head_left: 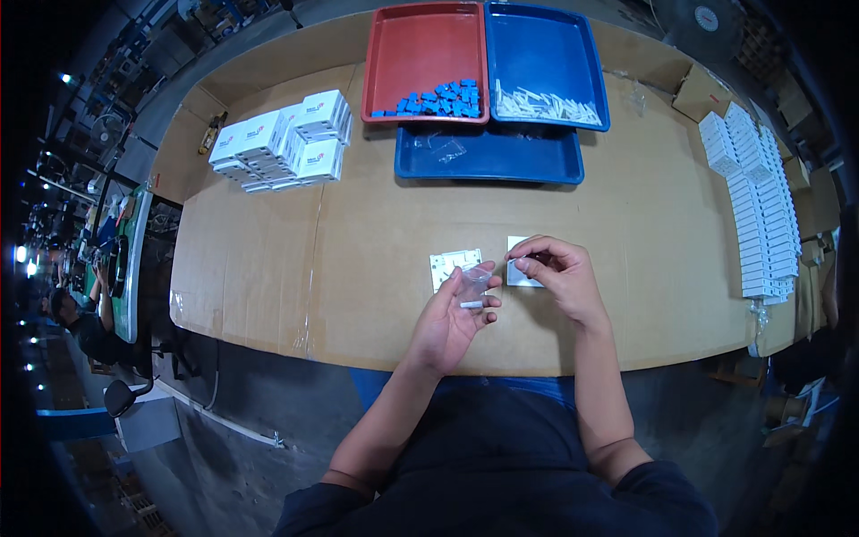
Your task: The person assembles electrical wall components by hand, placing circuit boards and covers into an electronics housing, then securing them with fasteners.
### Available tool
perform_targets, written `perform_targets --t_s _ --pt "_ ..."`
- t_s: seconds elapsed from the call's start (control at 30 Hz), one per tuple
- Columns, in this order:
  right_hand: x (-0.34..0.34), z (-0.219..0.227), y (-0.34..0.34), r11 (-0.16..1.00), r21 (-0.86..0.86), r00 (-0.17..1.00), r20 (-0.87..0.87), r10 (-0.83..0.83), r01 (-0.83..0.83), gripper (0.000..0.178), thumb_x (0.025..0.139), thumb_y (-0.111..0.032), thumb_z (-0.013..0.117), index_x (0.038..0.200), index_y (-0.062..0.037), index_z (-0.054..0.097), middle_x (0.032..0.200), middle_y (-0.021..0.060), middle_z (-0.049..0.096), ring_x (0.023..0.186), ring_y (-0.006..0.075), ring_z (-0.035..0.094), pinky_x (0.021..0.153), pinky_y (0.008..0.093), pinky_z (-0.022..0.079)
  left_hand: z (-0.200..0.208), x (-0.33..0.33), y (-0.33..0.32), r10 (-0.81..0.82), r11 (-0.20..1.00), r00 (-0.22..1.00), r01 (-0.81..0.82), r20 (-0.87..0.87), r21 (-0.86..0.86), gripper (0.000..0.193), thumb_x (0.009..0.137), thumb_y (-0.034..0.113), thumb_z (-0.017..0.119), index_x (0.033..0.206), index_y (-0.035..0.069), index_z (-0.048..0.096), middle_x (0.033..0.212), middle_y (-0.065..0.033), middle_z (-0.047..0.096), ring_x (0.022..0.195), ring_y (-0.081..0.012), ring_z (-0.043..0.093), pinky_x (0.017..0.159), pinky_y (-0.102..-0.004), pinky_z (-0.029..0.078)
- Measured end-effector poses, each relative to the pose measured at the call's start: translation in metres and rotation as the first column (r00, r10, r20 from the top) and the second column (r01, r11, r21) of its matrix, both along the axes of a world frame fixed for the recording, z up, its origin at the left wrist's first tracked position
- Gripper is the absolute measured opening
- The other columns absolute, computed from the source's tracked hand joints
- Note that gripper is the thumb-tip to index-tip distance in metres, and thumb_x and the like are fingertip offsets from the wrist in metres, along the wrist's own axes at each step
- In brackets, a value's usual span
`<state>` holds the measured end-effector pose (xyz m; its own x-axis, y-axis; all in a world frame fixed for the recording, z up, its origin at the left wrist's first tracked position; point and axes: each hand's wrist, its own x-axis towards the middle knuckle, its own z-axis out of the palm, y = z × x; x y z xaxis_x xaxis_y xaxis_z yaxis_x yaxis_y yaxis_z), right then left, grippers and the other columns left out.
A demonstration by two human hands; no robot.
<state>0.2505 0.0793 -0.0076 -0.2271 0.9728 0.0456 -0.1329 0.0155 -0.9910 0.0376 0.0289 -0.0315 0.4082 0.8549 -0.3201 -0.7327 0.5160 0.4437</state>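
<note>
small clear plastic bag with a white piece at its lower end [474, 285] is in the left hand [443, 318], above the near part of the table; thumb and curled fingers grip it. right hand [559, 268] is just beside, thumb and fingertips drawn together; cannot tell if anything is pinched. under right fingers: flat white square item [523, 279], partly covered. behind left hand: white square plastic plate with small fittings [455, 260], partly hidden. all over a brown cardboard-covered table [376, 233]. farther back: shallow blue plastic tray [489, 167] with clear film in it; behind it, red plastic tray [425, 54] with blue blocky parts [447, 98] and second blue plastic tray [541, 45] with thin white strips [546, 106]. stacked white boxes [277, 143] at left, long stack of small white boxes [761, 215] at right. another person [85, 327] far left.
</note>
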Motion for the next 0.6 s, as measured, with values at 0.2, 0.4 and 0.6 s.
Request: perform_targets --t_s 0.2,0.4,0.6 --pt "0.004 0.036 -0.009 0.992 -0.014 0.955 0.270 0.124 -0.125 0.016 0.091 -0.004 0.077 0.106 0.0008 0.075 0.098 0.0049 0.074 0.085 0.0088 0.063 0.079 0.0268 0.051 -0.003 0.005 -0.014 -0.080 0.996 0.991 0.084 -0.111 0.034 0.047 0.113 0.039 0.044 0.141 0.003 0.057 0.125 -0.0110 0.068 0.104 -0.0182 0.067 0.087 -0.0334 0.055" --pt "0.001 0.054 0.005 0.881 0.171 0.829 0.454 0.326 -0.441 0.011 0.089 -0.004 0.073 0.098 0.0017 0.075 0.105 0.0093 0.074 0.095 0.0197 0.068 0.086 0.0327 0.054 0.005 0.006 -0.026 -0.105 0.990 0.982 0.118 -0.154 0.073 0.045 0.113 0.038 0.045 0.137 0.003 0.059 0.124 -0.0124 0.069 0.105 -0.0190 0.069 0.087 -0.0339 0.056" --pt "-0.008 0.056 0.009 0.739 0.174 0.623 0.678 0.390 -0.651 0.017 0.091 -0.003 0.069 0.105 0.0017 0.075 0.113 0.0116 0.074 0.102 0.0264 0.070 0.091 0.0357 0.055 0.002 0.005 -0.031 -0.112 0.987 0.980 0.128 -0.165 0.095 0.041 0.112 0.038 0.049 0.132 0.004 0.060 0.123 -0.0109 0.068 0.105 -0.0192 0.069 0.087 -0.0343 0.056"
